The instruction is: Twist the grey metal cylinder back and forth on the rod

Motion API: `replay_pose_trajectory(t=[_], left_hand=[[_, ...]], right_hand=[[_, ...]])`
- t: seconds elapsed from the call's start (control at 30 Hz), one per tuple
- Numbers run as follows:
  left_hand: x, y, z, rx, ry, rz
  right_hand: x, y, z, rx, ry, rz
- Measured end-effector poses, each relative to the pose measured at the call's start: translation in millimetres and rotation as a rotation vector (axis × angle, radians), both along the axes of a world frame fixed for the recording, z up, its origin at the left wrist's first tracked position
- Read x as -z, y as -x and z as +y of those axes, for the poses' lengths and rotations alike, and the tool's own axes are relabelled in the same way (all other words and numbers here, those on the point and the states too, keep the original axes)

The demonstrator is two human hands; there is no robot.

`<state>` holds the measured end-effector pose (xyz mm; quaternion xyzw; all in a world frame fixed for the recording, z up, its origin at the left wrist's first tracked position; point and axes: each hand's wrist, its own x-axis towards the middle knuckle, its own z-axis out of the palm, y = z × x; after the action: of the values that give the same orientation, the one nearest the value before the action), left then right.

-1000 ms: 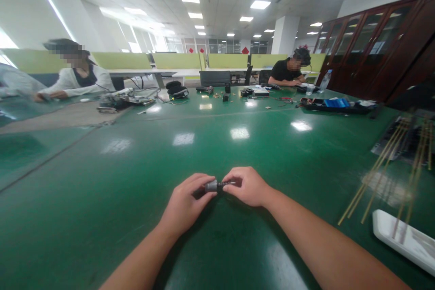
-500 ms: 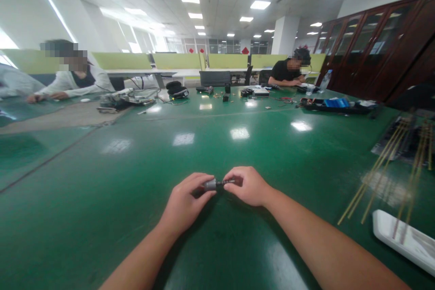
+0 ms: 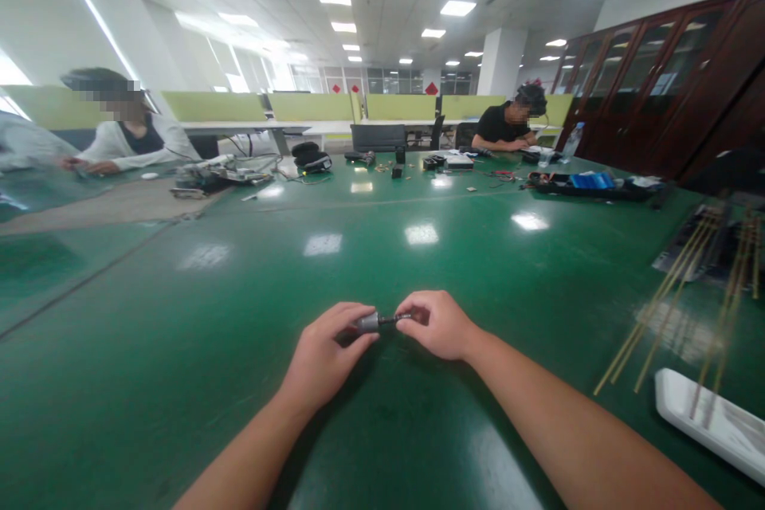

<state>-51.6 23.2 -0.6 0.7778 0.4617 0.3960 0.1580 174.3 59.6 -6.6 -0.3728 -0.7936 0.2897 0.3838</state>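
Note:
Between the thumb and fingers of my left hand (image 3: 326,351) is a small grey cylinder (image 3: 370,323), lying sideways low over the green table. From its right end runs a thin dark rod (image 3: 388,320). My right hand (image 3: 439,327) pinches the far part of this rod between thumb and fingertips, which partly cover it. Both hands are closed and face each other, with a short stretch of rod showing between them. What kind of part this is, and whether rod and cylinder are one piece, I cannot tell.
At the right, a white tray (image 3: 669,394) lies beneath several thin yellowish sticks (image 3: 675,303). Across the green table (image 3: 268,271) are a black tray with blue packs (image 3: 591,181), electronic parts (image 3: 221,174) and a bottle (image 3: 574,142). Two people sit at the far side.
My right hand has shifted slightly to the right and up, so a little more rod shows between my hands. The person at the left has moved their hands and head slightly.

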Motion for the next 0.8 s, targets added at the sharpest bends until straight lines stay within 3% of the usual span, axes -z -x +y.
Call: replay_pose_trajectory(t=[0.8], left_hand=[[-0.5,1.1,1.1,-0.033,0.014,-0.048]], right_hand=[[-1.7,-3.5,1.9,0.033,0.046,0.039]])
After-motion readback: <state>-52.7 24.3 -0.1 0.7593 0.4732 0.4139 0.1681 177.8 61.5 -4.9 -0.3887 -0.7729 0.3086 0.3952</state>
